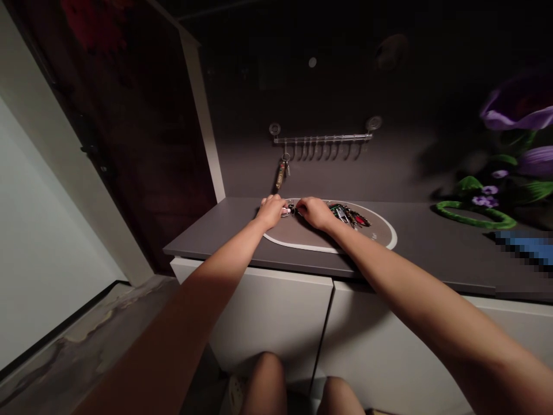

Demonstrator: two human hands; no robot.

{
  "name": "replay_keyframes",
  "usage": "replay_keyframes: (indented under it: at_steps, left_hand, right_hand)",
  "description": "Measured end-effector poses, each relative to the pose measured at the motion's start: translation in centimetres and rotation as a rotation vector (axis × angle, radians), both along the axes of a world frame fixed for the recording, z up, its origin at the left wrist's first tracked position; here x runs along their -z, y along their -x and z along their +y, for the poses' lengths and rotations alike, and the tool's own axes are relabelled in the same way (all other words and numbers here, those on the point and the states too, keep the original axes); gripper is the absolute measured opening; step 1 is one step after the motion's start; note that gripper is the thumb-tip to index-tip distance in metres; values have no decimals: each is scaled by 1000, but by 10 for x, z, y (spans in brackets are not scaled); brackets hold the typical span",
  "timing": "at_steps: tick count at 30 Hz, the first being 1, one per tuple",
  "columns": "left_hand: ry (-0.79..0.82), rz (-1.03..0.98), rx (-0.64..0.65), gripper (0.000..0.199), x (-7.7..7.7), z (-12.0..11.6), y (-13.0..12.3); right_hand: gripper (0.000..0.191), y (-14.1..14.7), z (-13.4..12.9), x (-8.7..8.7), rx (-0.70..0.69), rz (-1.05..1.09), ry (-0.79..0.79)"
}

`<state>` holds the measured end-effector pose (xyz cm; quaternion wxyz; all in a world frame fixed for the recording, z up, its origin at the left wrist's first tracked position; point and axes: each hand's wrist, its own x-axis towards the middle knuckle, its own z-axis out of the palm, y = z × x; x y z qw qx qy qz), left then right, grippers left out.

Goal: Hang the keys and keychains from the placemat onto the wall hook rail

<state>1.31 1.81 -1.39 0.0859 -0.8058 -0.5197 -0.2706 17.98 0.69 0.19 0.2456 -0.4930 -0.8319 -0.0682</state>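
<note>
On the oval white-rimmed mat (294,244), my left hand (271,211) is closed around a small light and metallic piece, which looks like part of a keychain (286,212). Close beside it, my right hand (316,212) has its fingers curled down at the small dark bits between the two hands. What the right fingers grip is hidden. Just right of that hand lies a pile of keychains (341,214) with green, silver and dark parts, and a red-centred piece (359,219) at its end.
A clear hook rail (324,139) is fixed to the wall above the mat. Keys with a patterned strap (280,174) hang from its left end. Purple artificial flowers (486,199) with a green looped base stand right on the grey countertop (216,225). White cabinet doors (276,311) are below.
</note>
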Motion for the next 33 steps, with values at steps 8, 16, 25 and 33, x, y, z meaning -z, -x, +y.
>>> replay_keyframes:
  at_steps: [8,16,25,33]
  left_hand:
    - [1,23,8,15,-4,-7,-4]
    - [-73,-128,24,12,-9,-11,-7]
    - [-91,-360,77,10,-15,-13,-11]
    - [-147,-555,140,11,-13,-8,-11]
  right_hand:
    - [23,1,0,-3,-11,-9,14]
    - [21,1,-1,-5,-3,48,2]
    - [21,3,-6,-10,-78,277,-25]
    - [20,5,-9,-13,-170,478,-59]
